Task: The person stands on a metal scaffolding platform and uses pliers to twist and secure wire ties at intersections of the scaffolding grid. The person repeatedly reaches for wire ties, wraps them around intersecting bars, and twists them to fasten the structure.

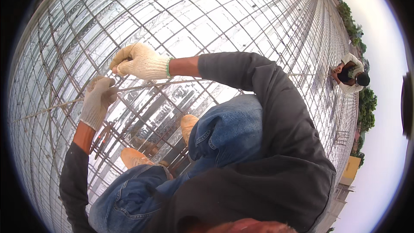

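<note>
My right hand (140, 61), in a cream knitted glove with green edging, hovers over the rebar mesh (185, 39). Its thumb and fingers are pinched together. Fine wire strands (103, 56) show faintly by its fingertips, but what lies in the pinch is too small to tell. Just below and to the left, my left hand (98, 97), gloved too, has its fingers curled in beside the right fingertips. A long, thin, pale rod or cord (151, 85) crosses the mesh and passes at the left fingers. Whether they grip it is hidden.
Dark looped wires or tools (103, 140) with red spots lie near my left wrist. My orange-tan shoes (133, 158) stand on the mesh, over shiny metal sheeting (172, 2). Another person (351, 73) bends over the mesh at far right, before trees (368, 108) and a yellow structure (350, 169).
</note>
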Available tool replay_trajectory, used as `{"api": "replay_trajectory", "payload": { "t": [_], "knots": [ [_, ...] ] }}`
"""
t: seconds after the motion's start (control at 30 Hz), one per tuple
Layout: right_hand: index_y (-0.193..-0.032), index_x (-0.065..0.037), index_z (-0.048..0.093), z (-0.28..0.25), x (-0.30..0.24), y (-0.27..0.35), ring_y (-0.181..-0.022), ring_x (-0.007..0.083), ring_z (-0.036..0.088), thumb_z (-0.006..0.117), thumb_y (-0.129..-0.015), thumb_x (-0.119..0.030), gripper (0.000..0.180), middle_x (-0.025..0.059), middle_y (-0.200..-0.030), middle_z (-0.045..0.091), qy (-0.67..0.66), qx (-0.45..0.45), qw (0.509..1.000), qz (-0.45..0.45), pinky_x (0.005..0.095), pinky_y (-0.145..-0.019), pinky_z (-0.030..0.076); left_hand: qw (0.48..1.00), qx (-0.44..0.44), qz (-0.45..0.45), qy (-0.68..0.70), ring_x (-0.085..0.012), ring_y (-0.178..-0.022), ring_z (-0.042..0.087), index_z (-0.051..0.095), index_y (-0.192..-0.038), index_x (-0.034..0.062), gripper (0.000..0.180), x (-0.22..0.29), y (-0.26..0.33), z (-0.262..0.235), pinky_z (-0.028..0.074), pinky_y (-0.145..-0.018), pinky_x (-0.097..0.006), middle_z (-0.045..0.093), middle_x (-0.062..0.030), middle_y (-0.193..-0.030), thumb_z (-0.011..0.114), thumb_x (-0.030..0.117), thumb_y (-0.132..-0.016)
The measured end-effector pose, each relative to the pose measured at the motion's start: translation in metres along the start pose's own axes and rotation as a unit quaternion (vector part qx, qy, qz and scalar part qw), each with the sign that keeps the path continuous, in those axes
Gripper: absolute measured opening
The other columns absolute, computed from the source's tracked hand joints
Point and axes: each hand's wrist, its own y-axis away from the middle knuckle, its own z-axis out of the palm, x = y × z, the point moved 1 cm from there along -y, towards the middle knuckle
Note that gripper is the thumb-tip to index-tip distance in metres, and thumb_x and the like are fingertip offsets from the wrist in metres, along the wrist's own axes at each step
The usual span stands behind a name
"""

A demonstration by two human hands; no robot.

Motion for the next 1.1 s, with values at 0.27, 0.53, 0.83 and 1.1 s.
{"api": "replay_trajectory", "payload": {
  "t": [0.27, 0.53, 0.83, 1.1],
  "knots": [
    [-0.106, -0.012, 0.09, -0.031, -0.054, -0.054, -0.097, 0.0234, 0.081, 0.082, -0.084, -0.025, 0.027, 0.01, -0.104, 0.086, 0.16, 0.053, 0.976, -0.139, 0.0355, -0.088, 0.062, 0.998, -0.044, 0.016, -0.03, -0.006, -0.076, 0.065, 0.071, -0.137, 0.0151, 0.032, 0.072, -0.06, 0.007, 0.052, -0.057, -0.021, 0.078, -0.0003, -0.118, 0.077, 0.028, -0.109],
    [-0.125, -0.016, 0.086, -0.068, -0.199, -0.179, -0.116, 0.0336, 0.078, 0.071, -0.093, -0.058, 0.055, 0.0119, -0.125, 0.083, 0.538, 0.085, 0.829, -0.129, 0.0452, -0.1, 0.06, 0.974, -0.129, 0.139, -0.124, -0.0096, -0.082, 0.07, 0.07, -0.139, 0.008, 0.031, 0.226, -0.151, 0.016, 0.059, -0.067, -0.025, 0.079, -0.0035, -0.122, 0.07, 0.026, -0.113],
    [-0.096, 0.001, 0.084, -0.077, -0.161, 0.009, -0.067, 0.0098, 0.064, 0.071, -0.103, -0.02, 0.025, 0.005, -0.074, 0.073, -0.126, 0.26, 0.952, -0.096, 0.0301, -0.06, 0.054, 0.942, 0.009, 0.31, -0.127, -0.0147, -0.087, 0.078, 0.072, -0.113, 0.0172, 0.016, 0.212, -0.139, 0.108, 0.063, -0.073, -0.027, 0.081, -0.0044, -0.106, 0.082, 0.011, -0.102],
    [-0.098, 0.0, 0.084, -0.078, -0.127, 0.029, -0.078, 0.0104, 0.067, 0.076, -0.105, -0.028, 0.031, 0.0073, -0.084, 0.077, 0.006, 0.235, 0.966, -0.108, 0.032, -0.071, 0.057, 0.97, -0.025, 0.241, -0.007, -0.0206, -0.094, 0.078, 0.076, -0.11, 0.0108, 0.013, 0.161, -0.192, 0.12, 0.067, -0.084, -0.034, 0.08, -0.0071, -0.11, 0.078, 0.005, -0.1]
  ]
}}
